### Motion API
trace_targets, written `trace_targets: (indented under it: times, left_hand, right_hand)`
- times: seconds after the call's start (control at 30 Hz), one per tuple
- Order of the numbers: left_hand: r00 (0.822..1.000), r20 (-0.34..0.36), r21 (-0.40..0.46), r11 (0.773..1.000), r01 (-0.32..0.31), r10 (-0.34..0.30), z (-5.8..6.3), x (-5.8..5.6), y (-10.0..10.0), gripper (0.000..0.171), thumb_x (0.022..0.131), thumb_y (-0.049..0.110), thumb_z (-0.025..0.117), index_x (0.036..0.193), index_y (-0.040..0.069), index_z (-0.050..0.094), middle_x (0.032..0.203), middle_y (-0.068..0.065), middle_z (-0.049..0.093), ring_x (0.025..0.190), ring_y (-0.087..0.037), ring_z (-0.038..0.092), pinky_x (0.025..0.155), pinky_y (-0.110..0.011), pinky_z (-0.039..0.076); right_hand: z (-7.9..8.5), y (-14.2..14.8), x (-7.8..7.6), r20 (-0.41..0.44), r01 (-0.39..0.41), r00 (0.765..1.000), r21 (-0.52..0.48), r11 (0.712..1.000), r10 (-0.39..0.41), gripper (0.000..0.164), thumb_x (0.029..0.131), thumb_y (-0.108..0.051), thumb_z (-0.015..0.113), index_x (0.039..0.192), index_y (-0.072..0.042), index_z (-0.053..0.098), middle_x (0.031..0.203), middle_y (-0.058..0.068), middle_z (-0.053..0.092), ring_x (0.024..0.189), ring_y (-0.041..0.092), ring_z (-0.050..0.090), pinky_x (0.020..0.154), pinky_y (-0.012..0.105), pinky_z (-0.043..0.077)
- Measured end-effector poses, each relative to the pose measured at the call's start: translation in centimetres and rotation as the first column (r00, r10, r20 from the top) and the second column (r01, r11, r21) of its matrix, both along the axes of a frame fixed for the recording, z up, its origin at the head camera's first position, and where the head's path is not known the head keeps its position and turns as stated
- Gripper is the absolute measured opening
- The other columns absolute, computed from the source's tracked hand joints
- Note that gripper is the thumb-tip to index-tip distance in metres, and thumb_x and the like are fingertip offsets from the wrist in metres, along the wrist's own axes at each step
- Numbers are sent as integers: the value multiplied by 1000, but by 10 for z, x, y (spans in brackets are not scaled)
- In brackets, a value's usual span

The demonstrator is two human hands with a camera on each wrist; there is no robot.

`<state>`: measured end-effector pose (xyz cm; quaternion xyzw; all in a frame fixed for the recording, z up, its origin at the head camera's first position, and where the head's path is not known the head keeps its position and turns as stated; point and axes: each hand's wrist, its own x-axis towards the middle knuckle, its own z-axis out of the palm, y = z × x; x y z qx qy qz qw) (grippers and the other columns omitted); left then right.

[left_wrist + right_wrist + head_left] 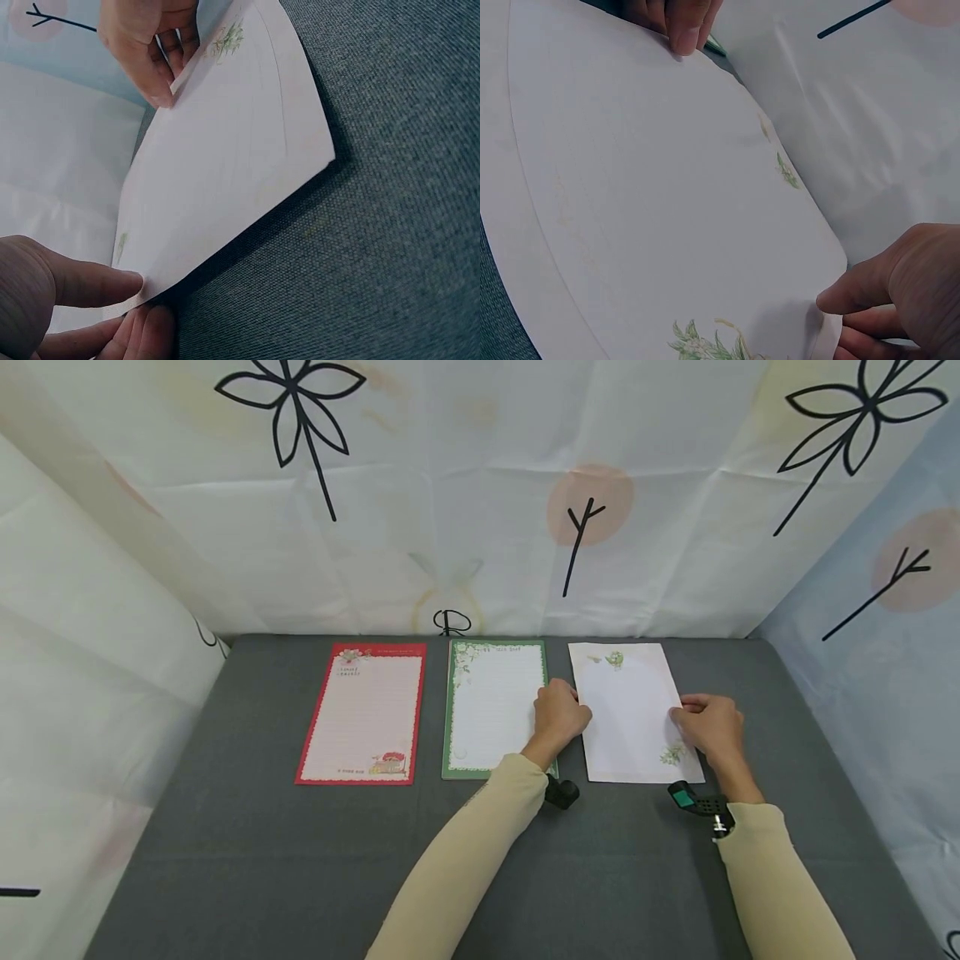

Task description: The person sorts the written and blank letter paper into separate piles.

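A white sheet of letter paper [626,718] with small green plant prints lies at the right of the row. My left hand [558,718] pinches its left edge; in the left wrist view the thumb is on top and the fingers go beneath. The right edge is pinched by my right hand [711,727], its thumb on the face of the paper in the right wrist view. Both wrist views show the white paper [217,150] bowed, its near edge a little off the cloth.
Left of the white paper lies a green-bordered sheet [495,710], partly covered by my left forearm. Farther left is a red-bordered sheet [363,714]. All are on a dark grey table [240,827], with patterned white curtains [465,527] behind and at both sides.
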<state>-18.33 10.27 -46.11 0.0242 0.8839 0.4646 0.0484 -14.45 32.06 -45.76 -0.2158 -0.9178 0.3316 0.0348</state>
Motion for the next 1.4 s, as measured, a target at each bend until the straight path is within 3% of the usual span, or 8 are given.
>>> trace_targets:
  times: [0.1, 0.43, 0.5, 0.57, 0.63, 0.73, 1.13, 1.4]
  left_hand:
    - [1000, -18, -1, 1000, -1, 1, 2, 2, 0, 51, 77, -6, 60, 49, 17, 25, 46, 8, 14, 48, -8, 9, 42, -23, 12]
    - [999, -44, -1, 1000, -29, 29, 7, 4, -1, 49, 76, -5, 61, 53, 17, 25, 50, 8, 16, 48, -8, 15, 40, -23, 14]
    - [999, -40, 5, 999, -33, 33, 7, 4, -2, 44, 78, -4, 62, 53, 16, 32, 51, 7, 24, 49, -9, 20, 41, -23, 18]
    - [999, -39, 19, 999, -34, 35, 8, 3, -3, 29, 81, -2, 63, 56, 9, 53, 53, 3, 44, 50, -11, 37, 43, -24, 32]
    - [999, -40, 38, 999, -30, 32, 8, 3, -6, 13, 84, 1, 63, 74, 1, 72, 65, -3, 63, 58, -16, 54, 50, -28, 44]
    - [998, -54, 65, 998, -15, 19, 7, 3, -10, 22, 88, 4, 64, 104, -3, 77, 84, -8, 74, 74, -23, 68, 64, -34, 54]
    - [996, -85, 223, 975, 17, 2, 11, 1, -44, 17, 92, 10, 70, 105, 1, 77, 85, -2, 73, 77, -14, 71, 67, -29, 55]
    - [995, -99, 265, 964, 14, 12, 18, 1, -67, 17, 92, 10, 71, 107, 3, 77, 89, -3, 73, 83, -17, 72, 72, -30, 55]
  right_hand:
    - [1, -1, -1, -12, 6, 1000, 16, 1000, -6, 39, 93, -13, 64, 123, 12, 66, 108, 28, 68, 96, 39, 61, 66, 35, 44]
    - [5, -7, 2, -47, 0, 999, 28, 1000, 2, 38, 94, -12, 65, 121, 13, 65, 107, 29, 67, 95, 39, 62, 66, 35, 44]
    - [7, -9, 2, -51, -2, 999, 26, 1000, 4, 38, 94, -13, 65, 122, 13, 65, 108, 28, 67, 95, 39, 62, 66, 35, 44]
    - [9, -12, 3, -60, -15, 998, 25, 1000, 16, 38, 95, -13, 65, 122, 13, 65, 107, 28, 67, 94, 39, 63, 67, 35, 45]
    - [12, -15, 3, -68, -32, 997, 28, 999, 33, 39, 95, -14, 65, 123, 12, 65, 107, 28, 67, 94, 39, 63, 68, 36, 45]
    - [16, -21, 3, -84, -64, 994, 36, 997, 67, 39, 95, -14, 66, 124, 12, 65, 107, 28, 67, 94, 40, 63, 69, 37, 46]
    - [24, -50, 0, -173, -157, 971, 52, 986, 164, 35, 93, -12, 69, 119, 12, 68, 103, 28, 70, 95, 43, 68, 83, 54, 52]
    - [24, -68, -1, -219, -212, 953, 16, 977, 210, 32, 92, -9, 70, 118, 11, 69, 102, 27, 71, 95, 42, 70, 84, 55, 53]
